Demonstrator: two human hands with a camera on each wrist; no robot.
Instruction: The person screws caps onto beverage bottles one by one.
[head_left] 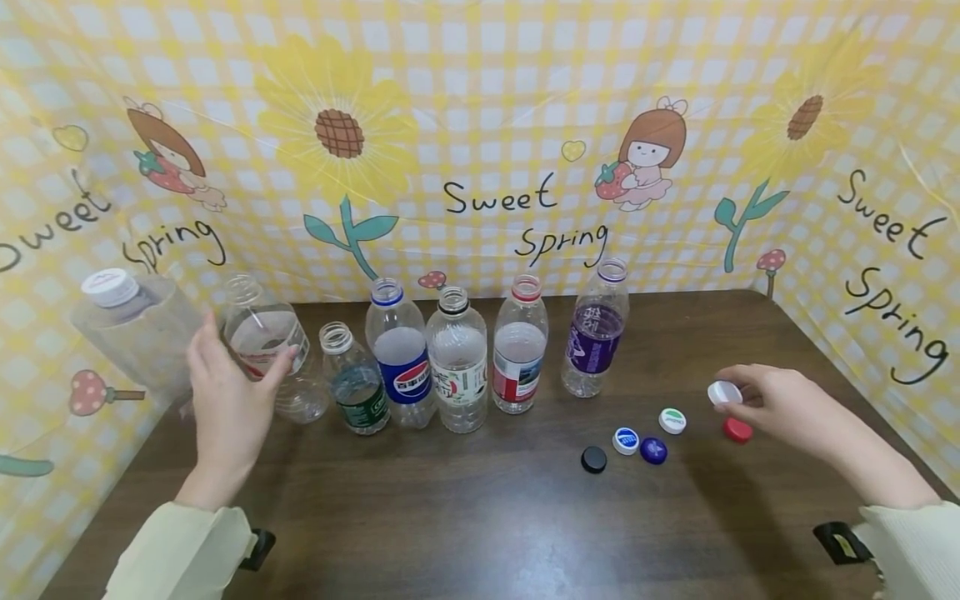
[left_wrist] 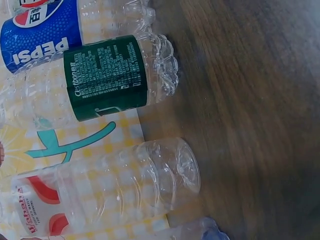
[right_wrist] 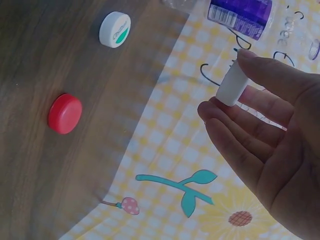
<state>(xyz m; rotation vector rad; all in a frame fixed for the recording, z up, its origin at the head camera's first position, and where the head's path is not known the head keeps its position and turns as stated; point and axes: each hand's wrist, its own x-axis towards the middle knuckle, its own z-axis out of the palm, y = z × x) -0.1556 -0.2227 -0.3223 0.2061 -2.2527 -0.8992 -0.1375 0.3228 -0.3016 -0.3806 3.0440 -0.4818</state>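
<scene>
My left hand is at the far left, thumb and fingers spread around a clear bottle with a red-and-white label. Its thumb overlaps the label in the head view, while the fingertips lie left of the bottle, by a large clear bottle with a white cap on. In the left wrist view the labelled bottle stands upright, the hand mostly out of frame. My right hand pinches a white cap between thumb and fingers, above the table beside a red cap.
Uncapped bottles stand in a row: a small green-labelled one, a Pepsi bottle, further clear ones, and a purple-labelled bottle. Loose caps lie at right: black, white-and-blue, purple, white-and-green. A patterned cloth backs the table.
</scene>
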